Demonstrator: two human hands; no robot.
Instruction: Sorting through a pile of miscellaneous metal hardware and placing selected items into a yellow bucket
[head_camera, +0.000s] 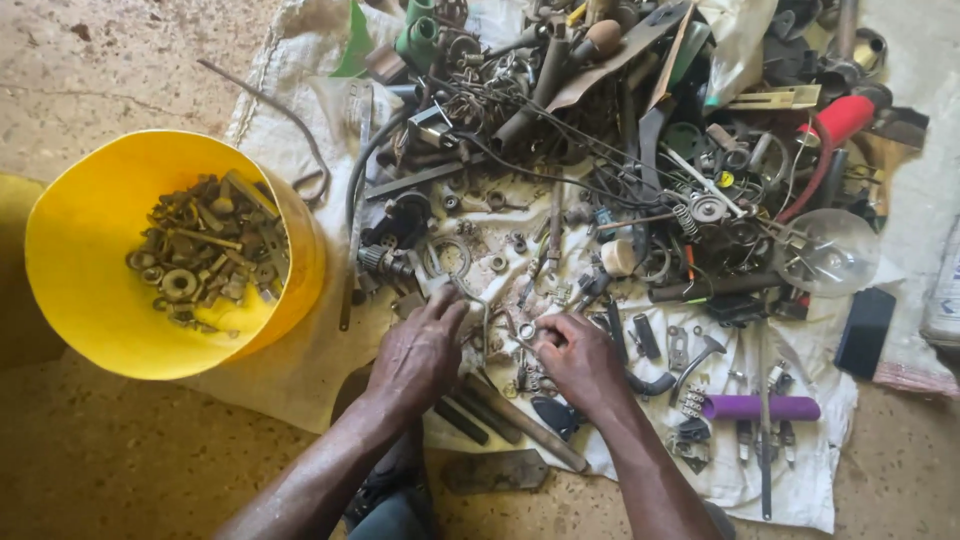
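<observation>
Your right hand (578, 357) pinched a small metal ring washer (526, 330) at its fingertips; your left hand (420, 350) lay loosely curled on scrap beside it, gripping nothing.

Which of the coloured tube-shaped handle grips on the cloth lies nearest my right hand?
The purple cylindrical grip, lying flat near the cloth's lower edge just beyond the right hand. The red grip lies far off at the pile's top.

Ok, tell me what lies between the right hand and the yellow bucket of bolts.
The left hand lies directly between the right hand and the yellow bucket; beyond it, only bare sacking before the bucket's wall.
</observation>
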